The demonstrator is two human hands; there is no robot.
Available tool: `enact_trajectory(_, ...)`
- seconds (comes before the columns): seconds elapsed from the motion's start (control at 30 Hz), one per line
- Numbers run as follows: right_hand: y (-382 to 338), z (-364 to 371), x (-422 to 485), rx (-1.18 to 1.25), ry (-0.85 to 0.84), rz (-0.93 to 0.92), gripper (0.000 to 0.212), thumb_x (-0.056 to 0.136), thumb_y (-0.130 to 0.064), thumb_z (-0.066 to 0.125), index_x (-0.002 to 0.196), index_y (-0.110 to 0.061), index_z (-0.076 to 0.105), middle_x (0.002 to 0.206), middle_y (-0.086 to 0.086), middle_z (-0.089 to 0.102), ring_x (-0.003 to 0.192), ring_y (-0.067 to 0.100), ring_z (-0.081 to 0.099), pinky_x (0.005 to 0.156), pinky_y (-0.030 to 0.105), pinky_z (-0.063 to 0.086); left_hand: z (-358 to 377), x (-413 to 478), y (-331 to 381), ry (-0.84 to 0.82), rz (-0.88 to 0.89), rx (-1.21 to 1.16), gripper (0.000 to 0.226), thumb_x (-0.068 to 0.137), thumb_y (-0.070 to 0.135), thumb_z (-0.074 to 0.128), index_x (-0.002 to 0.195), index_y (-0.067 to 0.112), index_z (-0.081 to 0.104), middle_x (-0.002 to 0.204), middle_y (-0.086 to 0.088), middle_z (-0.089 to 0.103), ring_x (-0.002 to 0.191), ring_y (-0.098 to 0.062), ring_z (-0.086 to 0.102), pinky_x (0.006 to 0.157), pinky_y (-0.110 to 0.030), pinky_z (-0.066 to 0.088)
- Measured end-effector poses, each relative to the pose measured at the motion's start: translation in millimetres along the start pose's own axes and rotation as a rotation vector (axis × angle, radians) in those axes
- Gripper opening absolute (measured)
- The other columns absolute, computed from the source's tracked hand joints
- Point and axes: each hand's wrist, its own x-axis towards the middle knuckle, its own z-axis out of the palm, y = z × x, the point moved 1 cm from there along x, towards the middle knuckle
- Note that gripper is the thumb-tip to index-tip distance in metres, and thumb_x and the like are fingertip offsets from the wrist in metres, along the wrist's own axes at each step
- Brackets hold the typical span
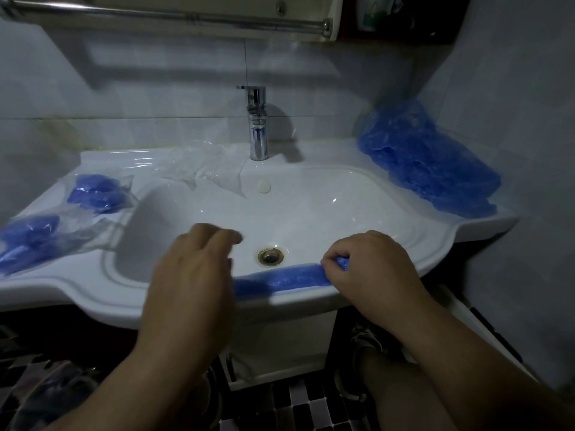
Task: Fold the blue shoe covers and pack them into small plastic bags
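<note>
Head view: cover [289, 276] lies along the sink [298, 297] front rim, long axis left to right. Left end hidden under left hand [193, 275], fingers loosely bent, blurred. Right hand [370, 269] pinches the right end.

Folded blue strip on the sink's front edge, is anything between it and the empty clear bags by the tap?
Nothing visible. Only the bare basin lies between the strip and the empty bags left of the tap. The right hand pinches the strip's right end.
</note>
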Motion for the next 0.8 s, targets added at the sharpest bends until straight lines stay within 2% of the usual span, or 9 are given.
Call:
enact_trajectory(0.13,0.1,0.6,1.0,-0.031,0.009,-0.009,0.018,0.089,-0.033,0.058,0.087,-0.029,0.075,0.083,-0.009,0.071,0.082,0.01,0.056,0.077,0.032,0.05,16.3,-11.1,26.3,-0.249,0.262,0.0,0.064,0.083,0.061,0.034,0.137,0.03,0.05,0.14,0.005,0.055,0.123,-0.017,0.056,0.103,-0.037,0.042)
enact_trajectory(0.23,-1.0,-1.9,-1.2,-0.112,0.007,-0.026,0.016,0.091,-0.034,0.059,0.096,-0.029,0.073,0.092,-0.009,0.067,0.089,0.011,0.053,0.081,0.032,0.048,23.3,-11.8,29.8,-0.449,0.29,0.069,0.081,0.081,0.078,0.025,0.151,0.041,0.008,0.159,0.018,0.019,0.143,-0.009,0.028,0.116,-0.038,0.02)
enact_trajectory(0.3,-7.6,-5.3,-5.1,-0.191,0.106,-0.147,0.015,0.088,-0.03,0.063,0.099,-0.025,0.072,0.098,-0.006,0.063,0.094,0.014,0.052,0.082,0.033,0.046,25.9,-12.0,26.8,-0.432,0.322,0.057,0.082,0.082,0.078,0.03,0.15,0.045,-0.001,0.159,0.021,0.01,0.145,-0.006,0.018,0.12,-0.036,0.015)
enact_trajectory(0.37,-21.4,-6.7,-13.1,-0.152,0.106,-0.325,0.026,0.09,-0.033,0.054,0.107,-0.024,0.071,0.112,-0.004,0.066,0.107,0.017,0.057,0.093,0.038,0.045,20.8,-11.0,27.8,-0.432,0.367,0.024,0.076,0.078,0.076,0.034,0.146,0.044,0.023,0.153,0.018,0.031,0.138,-0.011,0.038,0.113,-0.041,0.033)
enact_trajectory(0.43,-30.6,-0.4,-23.8,-0.054,-0.125,-0.402,0.049,0.097,-0.049,0.032,0.135,-0.026,0.054,0.142,-0.009,0.051,0.133,0.008,0.041,0.115,0.039,0.029,21.9,-12.8,24.3,-0.448,0.361,-0.037,0.067,0.071,0.07,0.043,0.129,0.037,0.046,0.134,0.011,0.056,0.119,-0.016,0.059,0.095,-0.044,0.05)
enact_trajectory(0.5,-26.8,5.0,-31.7,-0.022,-0.325,-0.342,0.071,0.092,-0.066,0.016,0.153,-0.03,0.02,0.16,-0.015,0.02,0.146,-0.001,0.013,0.122,0.033,0.01,25.5,-13.5,19.5,-0.433,0.367,-0.021,0.071,0.069,0.069,0.044,0.131,0.034,0.046,0.136,0.009,0.056,0.12,-0.015,0.059,0.093,-0.043,0.052)
enact_trajectory(0.57,-15.2,3.4,-34.4,-0.105,-0.34,-0.305,0.083,0.083,-0.075,0.004,0.154,-0.032,0.008,0.162,-0.015,0.009,0.147,0.0,0.004,0.122,0.032,0.005,26.0,-14.9,18.3,-0.418,0.334,0.016,0.082,0.07,0.072,0.04,0.142,0.032,0.04,0.148,0.008,0.046,0.131,-0.014,0.05,0.103,-0.042,0.046)
enact_trajectory(0.7,4.0,-4.2,-33.7,-0.184,-0.326,-0.239,0.092,0.076,-0.079,-0.006,0.153,-0.034,0.016,0.161,-0.013,0.013,0.148,0.005,0.01,0.122,0.031,0.008,22.2,-14.5,11.4,-0.394,0.253,0.099,0.088,0.085,0.068,0.045,0.154,0.028,0.009,0.161,0.01,0.009,0.147,-0.009,0.017,0.119,-0.03,0.013)
enact_trajectory(0.8,8.2,-3.5,-32.7,-0.204,-0.316,-0.231,0.098,0.072,-0.081,-0.012,0.153,-0.035,0.018,0.161,-0.011,0.016,0.148,0.007,0.013,0.121,0.031,0.013,16.2,-15.3,9.8,-0.406,0.259,0.123,0.089,0.089,0.063,0.046,0.154,0.027,-0.002,0.163,0.009,-0.003,0.149,-0.008,0.005,0.118,-0.024,0.0)
